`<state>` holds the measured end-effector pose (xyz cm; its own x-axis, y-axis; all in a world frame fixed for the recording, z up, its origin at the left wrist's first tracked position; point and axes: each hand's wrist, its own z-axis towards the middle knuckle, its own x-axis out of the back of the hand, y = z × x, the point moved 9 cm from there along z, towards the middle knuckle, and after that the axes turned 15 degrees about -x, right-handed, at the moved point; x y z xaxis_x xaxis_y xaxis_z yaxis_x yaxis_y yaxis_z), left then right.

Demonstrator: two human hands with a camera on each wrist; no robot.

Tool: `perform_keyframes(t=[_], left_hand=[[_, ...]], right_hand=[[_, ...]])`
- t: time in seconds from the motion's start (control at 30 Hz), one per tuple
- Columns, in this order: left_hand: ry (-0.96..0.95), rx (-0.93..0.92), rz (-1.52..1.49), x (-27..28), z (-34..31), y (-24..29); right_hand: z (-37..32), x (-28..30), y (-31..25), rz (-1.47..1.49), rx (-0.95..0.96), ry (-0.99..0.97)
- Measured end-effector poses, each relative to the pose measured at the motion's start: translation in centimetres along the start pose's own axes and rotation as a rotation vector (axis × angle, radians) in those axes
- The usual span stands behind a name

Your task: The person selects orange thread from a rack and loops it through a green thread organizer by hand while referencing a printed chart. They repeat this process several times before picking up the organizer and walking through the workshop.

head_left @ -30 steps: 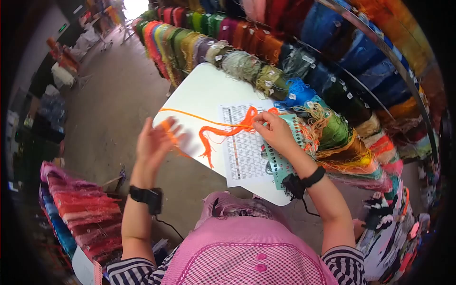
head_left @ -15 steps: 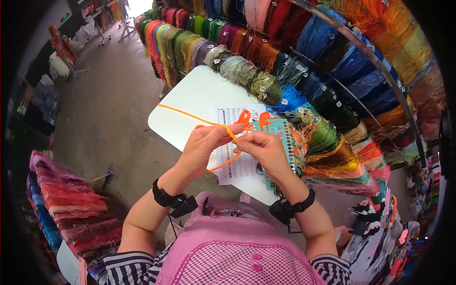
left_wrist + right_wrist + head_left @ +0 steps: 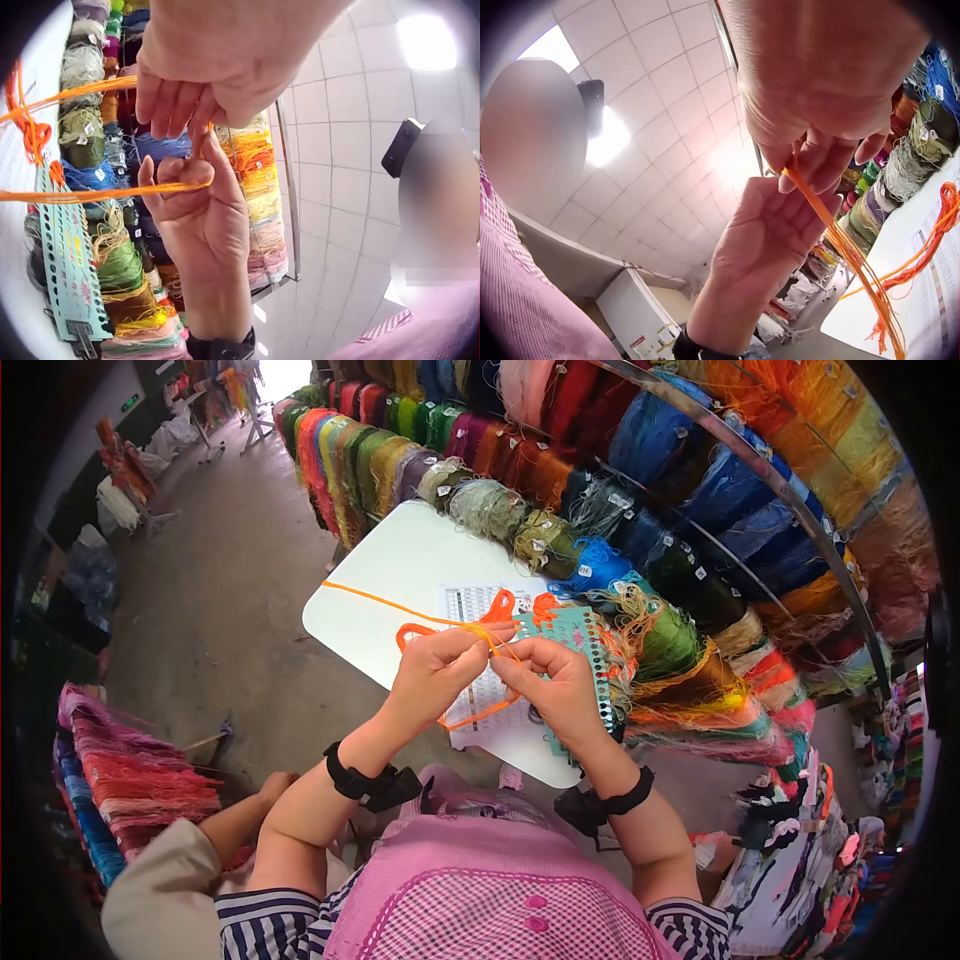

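In the head view my left hand (image 3: pixel 435 678) and right hand (image 3: pixel 558 690) meet over the table, fingertips close together. Both pinch a light-orange bundle of yarn (image 3: pixel 375 598), which runs from the table's left corner to my fingers. In the left wrist view, one length of the yarn (image 3: pixel 90 196) passes to the right hand's curled fingers, another to the left hand. The right wrist view shows several loose strands (image 3: pixel 855 259) hanging from the right fingertips. A darker red-orange skein (image 3: pixel 500 605) lies on the table behind the hands, partly hidden by them.
On the white table (image 3: pixel 370 565) lie a printed chart (image 3: pixel 455 598) and a teal card with punched holes (image 3: pixel 603 660). Racks of colored yarn hanks (image 3: pixel 490 505) border the back and right. Another person's sleeve (image 3: pixel 165 890) is at lower left, beside pink yarn (image 3: pixel 135 760).
My left hand, earlier apart and open at the left, came over to the right hand and now pinches the orange yarn with it. Another person's arm has appeared at lower left.
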<state>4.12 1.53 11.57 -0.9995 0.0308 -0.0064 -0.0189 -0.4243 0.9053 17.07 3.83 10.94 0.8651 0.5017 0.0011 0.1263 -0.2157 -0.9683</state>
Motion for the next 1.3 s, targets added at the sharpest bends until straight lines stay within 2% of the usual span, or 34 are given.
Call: perform_keyframes(t=[0.07, 0.13, 0.23, 0.37, 0.43, 0.57, 0.9, 0.97, 1.0, 1.07, 1.1, 1.17, 1.2, 1.23, 1.27, 1.3], left_hand=[[-0.037, -0.02, 0.017, -0.4, 0.0, -0.3], [0.035, -0.007, -0.215, -0.4, 0.1, -0.8], [0.101, 0.049, -0.335, -0.5, 0.3, -1.1], [0.082, 0.102, -0.343, -1.3, 0.7, -1.6], [0.022, 0.074, -0.266, -1.9, 0.9, -1.3], [0.023, 0.116, -0.303, -2.3, 1.2, -1.9], [0.094, 0.205, -0.481, -2.7, 1.3, -3.8], [0.082, 0.237, -0.617, -2.8, 1.6, -3.8], [0.08, 0.238, -0.615, -2.8, 1.8, -3.5], [0.278, 0.405, -0.856, -2.5, 1.4, -4.1], [0.281, 0.405, -0.849, -1.3, 1.4, -5.5], [0.259, 0.411, -1.341, 2.1, 1.2, -9.0], [0.414, 0.411, -1.288, 6.4, 1.1, -11.0], [0.565, 0.415, -1.23, 11.3, 0.7, -12.8], [0.638, 0.381, -0.967, 16.7, 0.2, -13.6], [0.694, 0.334, -0.889, 21.4, -0.4, -14.1]], right_hand=[[-0.1, 0.1, -0.1, -0.059, 0.013, 0.029], [-0.3, 0.6, -0.4, 0.113, 0.081, 0.04], [-0.2, 1.8, 0.1, 0.082, 0.105, 0.084], [-0.4, 1.9, -0.2, 0.155, 0.089, 0.062], [-0.6, 2.2, -0.2, 0.101, 0.106, 0.082], [-0.5, 3.3, 0.6, 0.094, 0.085, 0.128], [-0.2, 3.9, 1.4, 0.358, 0.043, 0.068], [0.0, 3.5, 2.0, 0.796, -0.113, 0.033], [0.0, 3.8, 2.0, 0.798, -0.112, 0.033], [-0.4, 4.5, 3.1, 1.148, -0.184, -0.022], [-0.8, 5.6, 3.2, 1.153, -0.186, -0.028], [-2.9, 8.4, 2.6, 0.759, -0.159, -0.148], [-4.4, 11.0, 3.0, 0.66, -0.174, -0.113], [-6.3, 14.3, 3.1, 0.471, -0.198, 0.017], [-8.5, 18.4, 3.4, 0.279, -0.23, 0.205], [-11.5, 23.1, 3.7, 0.094, -0.287, 0.481]])
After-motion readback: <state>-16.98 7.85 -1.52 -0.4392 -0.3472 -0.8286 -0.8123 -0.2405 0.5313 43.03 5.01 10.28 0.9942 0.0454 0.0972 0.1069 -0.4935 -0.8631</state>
